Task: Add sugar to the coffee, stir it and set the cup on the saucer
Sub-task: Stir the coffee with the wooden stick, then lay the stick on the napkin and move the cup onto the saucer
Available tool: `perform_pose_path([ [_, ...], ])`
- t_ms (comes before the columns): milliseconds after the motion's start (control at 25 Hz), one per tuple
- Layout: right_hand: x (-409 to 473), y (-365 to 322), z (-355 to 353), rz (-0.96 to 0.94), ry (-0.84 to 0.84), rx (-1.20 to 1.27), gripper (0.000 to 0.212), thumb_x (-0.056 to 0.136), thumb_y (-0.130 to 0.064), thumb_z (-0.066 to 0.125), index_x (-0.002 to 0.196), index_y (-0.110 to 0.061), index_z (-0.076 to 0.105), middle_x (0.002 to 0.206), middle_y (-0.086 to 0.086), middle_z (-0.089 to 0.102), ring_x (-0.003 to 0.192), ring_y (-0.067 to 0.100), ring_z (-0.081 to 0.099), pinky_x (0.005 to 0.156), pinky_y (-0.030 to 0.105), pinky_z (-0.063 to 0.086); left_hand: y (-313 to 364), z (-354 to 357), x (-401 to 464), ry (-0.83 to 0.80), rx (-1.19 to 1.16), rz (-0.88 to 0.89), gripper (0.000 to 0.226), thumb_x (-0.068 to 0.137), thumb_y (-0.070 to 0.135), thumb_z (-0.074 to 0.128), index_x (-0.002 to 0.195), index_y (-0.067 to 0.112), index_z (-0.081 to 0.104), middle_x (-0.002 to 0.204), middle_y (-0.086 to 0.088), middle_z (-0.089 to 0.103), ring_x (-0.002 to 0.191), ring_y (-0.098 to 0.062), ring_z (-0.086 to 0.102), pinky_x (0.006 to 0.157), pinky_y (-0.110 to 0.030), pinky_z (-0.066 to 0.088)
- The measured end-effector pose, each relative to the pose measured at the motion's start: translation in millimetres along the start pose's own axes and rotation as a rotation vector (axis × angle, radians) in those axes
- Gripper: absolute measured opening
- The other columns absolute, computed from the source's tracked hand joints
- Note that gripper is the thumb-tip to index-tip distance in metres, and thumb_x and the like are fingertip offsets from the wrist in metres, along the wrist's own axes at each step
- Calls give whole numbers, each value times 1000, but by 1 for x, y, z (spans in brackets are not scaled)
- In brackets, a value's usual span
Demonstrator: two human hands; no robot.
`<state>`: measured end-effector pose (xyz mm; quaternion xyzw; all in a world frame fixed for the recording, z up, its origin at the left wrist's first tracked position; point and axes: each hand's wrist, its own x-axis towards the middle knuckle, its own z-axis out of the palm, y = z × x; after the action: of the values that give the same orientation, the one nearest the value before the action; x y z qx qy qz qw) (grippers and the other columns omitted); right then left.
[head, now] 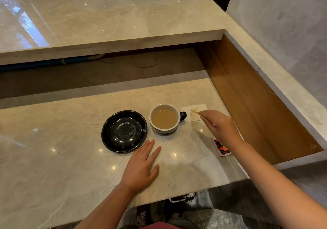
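A cup (pixel 165 118) with a dark outside, a pale inside and milky coffee stands on the marble counter, handle to the right. Just left of it sits an empty black saucer (pixel 124 131). My right hand (pixel 219 126) hovers right of the cup, pinching a thin wooden stir stick (pixel 194 112) whose tip lies over a white napkin (pixel 194 111). My left hand (pixel 141 166) rests flat on the counter below the saucer, fingers spread, holding nothing. A red and black sugar packet (pixel 221 147) lies under my right forearm, partly hidden.
A raised marble bar top (pixel 106 19) runs across the back, with a dark gap below it. A wooden side panel (pixel 247 96) walls the counter on the right. The counter's front edge (pixel 177 198) is close to my body.
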<state>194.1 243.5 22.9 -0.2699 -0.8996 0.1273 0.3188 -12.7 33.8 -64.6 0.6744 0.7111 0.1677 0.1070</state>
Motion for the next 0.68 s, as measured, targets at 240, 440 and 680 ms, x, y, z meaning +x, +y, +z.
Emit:
perform_pose_path([
  [240,-26,14,15,-206,-177,-184,40,64,8,79,101,4,67,101,21,72,84,33,71,58,43,61,-1,1,0,-9,14,-6,59,92,34,49,145,26,23,154,-4,16,141,-18,7,112,-40,7],
  [440,-48,22,14,-186,-286,-167,33,79,-6,70,110,-1,64,114,18,68,92,31,69,69,41,61,-1,2,0,-17,21,-13,60,92,35,48,145,27,22,154,-4,16,141,-17,5,112,-40,7],
  [680,-61,26,18,-185,-341,-194,34,77,-14,73,108,-3,65,113,16,68,96,27,68,79,36,59,-1,1,1,-20,21,-12,60,92,34,50,145,27,23,154,-5,17,141,-18,5,112,-41,5],
])
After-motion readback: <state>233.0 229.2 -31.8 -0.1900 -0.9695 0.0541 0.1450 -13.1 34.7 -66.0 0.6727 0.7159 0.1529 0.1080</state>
